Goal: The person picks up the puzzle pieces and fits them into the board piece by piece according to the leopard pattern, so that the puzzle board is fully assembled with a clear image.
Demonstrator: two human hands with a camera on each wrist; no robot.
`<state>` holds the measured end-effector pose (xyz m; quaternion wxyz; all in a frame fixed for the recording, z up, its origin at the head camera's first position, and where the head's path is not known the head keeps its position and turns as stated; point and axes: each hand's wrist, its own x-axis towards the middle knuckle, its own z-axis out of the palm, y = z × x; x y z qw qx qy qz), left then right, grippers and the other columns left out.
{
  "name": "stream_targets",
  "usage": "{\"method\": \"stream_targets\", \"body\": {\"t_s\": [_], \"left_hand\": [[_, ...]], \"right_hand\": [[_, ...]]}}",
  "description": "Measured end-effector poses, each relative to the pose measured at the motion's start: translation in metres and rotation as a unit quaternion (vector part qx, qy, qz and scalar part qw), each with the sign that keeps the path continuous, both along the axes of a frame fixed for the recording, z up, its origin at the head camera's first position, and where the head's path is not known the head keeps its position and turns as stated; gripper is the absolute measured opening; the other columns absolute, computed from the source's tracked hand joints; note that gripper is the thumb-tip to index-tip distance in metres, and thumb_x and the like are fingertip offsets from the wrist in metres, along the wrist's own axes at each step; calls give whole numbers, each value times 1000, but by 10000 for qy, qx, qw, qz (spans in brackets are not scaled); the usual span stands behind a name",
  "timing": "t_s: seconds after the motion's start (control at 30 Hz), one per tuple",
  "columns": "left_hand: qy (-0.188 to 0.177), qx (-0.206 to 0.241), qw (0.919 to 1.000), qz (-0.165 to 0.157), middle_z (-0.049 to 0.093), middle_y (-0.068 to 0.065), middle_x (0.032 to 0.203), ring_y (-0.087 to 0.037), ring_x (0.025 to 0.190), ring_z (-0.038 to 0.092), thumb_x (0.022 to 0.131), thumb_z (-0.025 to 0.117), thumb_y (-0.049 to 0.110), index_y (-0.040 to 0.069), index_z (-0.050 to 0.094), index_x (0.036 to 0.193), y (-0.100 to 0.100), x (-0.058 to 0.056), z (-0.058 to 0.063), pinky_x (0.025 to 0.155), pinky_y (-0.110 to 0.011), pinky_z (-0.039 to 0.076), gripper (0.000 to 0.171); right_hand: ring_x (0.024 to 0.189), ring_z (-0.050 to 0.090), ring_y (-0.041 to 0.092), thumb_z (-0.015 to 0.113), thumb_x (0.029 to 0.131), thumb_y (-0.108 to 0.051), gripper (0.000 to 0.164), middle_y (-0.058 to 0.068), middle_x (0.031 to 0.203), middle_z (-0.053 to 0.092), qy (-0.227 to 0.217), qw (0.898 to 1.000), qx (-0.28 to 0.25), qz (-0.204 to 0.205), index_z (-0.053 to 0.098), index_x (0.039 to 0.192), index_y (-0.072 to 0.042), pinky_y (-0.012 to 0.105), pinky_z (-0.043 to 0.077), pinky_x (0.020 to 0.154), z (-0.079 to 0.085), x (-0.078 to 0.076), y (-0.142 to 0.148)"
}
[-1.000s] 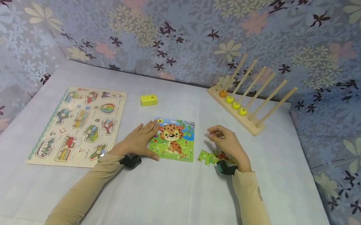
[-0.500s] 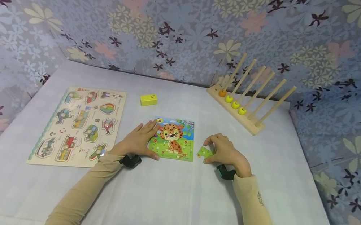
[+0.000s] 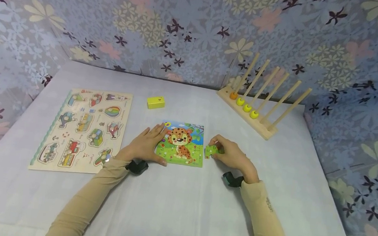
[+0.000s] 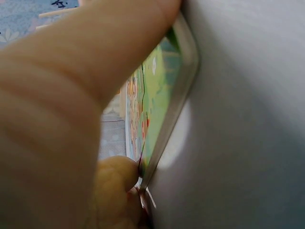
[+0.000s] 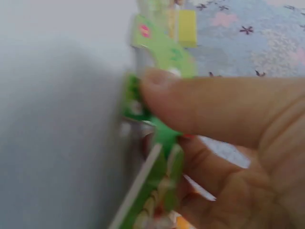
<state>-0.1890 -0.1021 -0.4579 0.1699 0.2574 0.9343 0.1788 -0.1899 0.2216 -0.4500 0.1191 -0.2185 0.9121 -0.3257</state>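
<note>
A square leopard puzzle [image 3: 180, 143] with blue sky and green grass lies at the middle of the table. My left hand [image 3: 145, 144] rests along its left side, fingers spread and straight, with the thumb [image 4: 143, 28] at the near corner in the left wrist view. Close to the puzzle's right edge, my right hand [image 3: 231, 152] pinches a green puzzle piece [image 3: 210, 151] between thumb and fingers. In the right wrist view that puzzle piece [image 5: 164, 52] shows a notch and a pink flower, and more green pieces [image 5: 147, 191] sit below the thumb, partly hidden by the hand.
A wooden vehicle puzzle board [image 3: 83, 130] lies at the left. A yellow block [image 3: 156, 102] stands behind the leopard puzzle. At the back right is a wooden peg stand [image 3: 260, 126] with one orange and several yellow beads. Floral cloth [image 3: 197, 31] hangs behind the table.
My right hand has come down onto the loose green pieces, gripped them and moved them up and left toward the leopard puzzle. The left hand has stayed in place.
</note>
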Motion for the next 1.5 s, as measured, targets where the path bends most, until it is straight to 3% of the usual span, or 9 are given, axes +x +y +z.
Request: {"method": "stream_targets", "body": {"t_s": [0.17, 0.27, 0.4, 0.57, 0.7, 0.87, 1.03, 1.27, 1.5], "left_hand": [[-8, 17, 10000, 3, 0, -17, 163, -35, 152, 4, 72, 77, 57, 2, 8, 155, 1, 0, -1, 123, -54, 6, 121], [-29, -12, 10000, 18, 0, -17, 163, -34, 152, 4, 72, 77, 57, 2, 9, 155, 1, 1, 0, 123, -54, 6, 121], [-9, 5, 10000, 12, 1, -17, 163, -35, 152, 5, 72, 77, 57, 1, 10, 155, 1, 1, 0, 123, -54, 6, 121], [20, 26, 10000, -58, -1, -16, 163, -34, 152, 4, 73, 76, 58, 2, 9, 155, 0, 0, -5, 123, -54, 6, 120], [15, 28, 10000, -86, -1, -16, 163, -34, 152, 4, 74, 75, 59, 2, 8, 155, 0, -1, -8, 123, -55, 7, 119], [45, 70, 10000, -44, 1, -17, 163, -35, 152, 5, 73, 76, 58, 1, 10, 155, -1, -1, -8, 122, -56, 8, 119], [-1, 51, 10000, -39, 0, -16, 164, -34, 152, 4, 74, 75, 58, 3, 10, 155, -3, -1, -8, 123, -56, 7, 118], [6, 71, 10000, 1, 0, -15, 164, -33, 152, 3, 74, 75, 58, 2, 10, 155, -4, 0, -11, 123, -55, 7, 118], [67, 100, 9999, -20, 2, -17, 163, -34, 152, 5, 73, 76, 58, 0, 11, 154, -3, 0, -8, 123, -55, 8, 119]], "right_hand": [[96, 65, 29, 67, 89, -6, 26, 16, 110, 68, 35, 9979, -306, -562, 57, 112, -9, 40, 53, 79, 6, -5, -13], [93, 65, 27, 66, 91, -12, 20, 15, 105, 68, -73, 9969, -425, -663, 59, 109, -6, 37, 53, 77, 11, -10, -27], [84, 64, 20, 66, 92, -17, 16, 13, 100, 69, -237, 9985, -362, -341, 60, 104, -7, 29, 51, 70, 20, -16, -56], [72, 56, 11, 66, 92, -16, 17, 9, 92, 68, -302, 9980, -382, 401, 64, 104, -5, 23, 46, 64, 21, -17, -91], [63, 50, 6, 65, 93, -16, 24, 3, 81, 65, -216, 9956, -247, 883, 65, 114, -5, 19, 43, 59, 11, -13, -108], [54, 47, 4, 60, 96, -14, 34, 1, 73, 60, -88, 9944, -219, 1031, 62, 130, -8, 17, 41, 54, 0, -8, -120], [62, 49, 5, 65, 92, -12, 41, 3, 80, 62, 99, 9957, -372, 839, 58, 132, -3, 17, 41, 58, -6, -5, -130], [69, 58, 6, 72, 88, -14, 22, 3, 84, 66, -131, 9975, -657, 216, 62, 105, -5, 17, 46, 62, -14, -3, -137], [64, 55, 6, 70, 88, -10, 17, 4, 82, 65, -104, 9967, -809, 32, 66, 103, -5, 18, 45, 57, -15, -3, -135]]}}
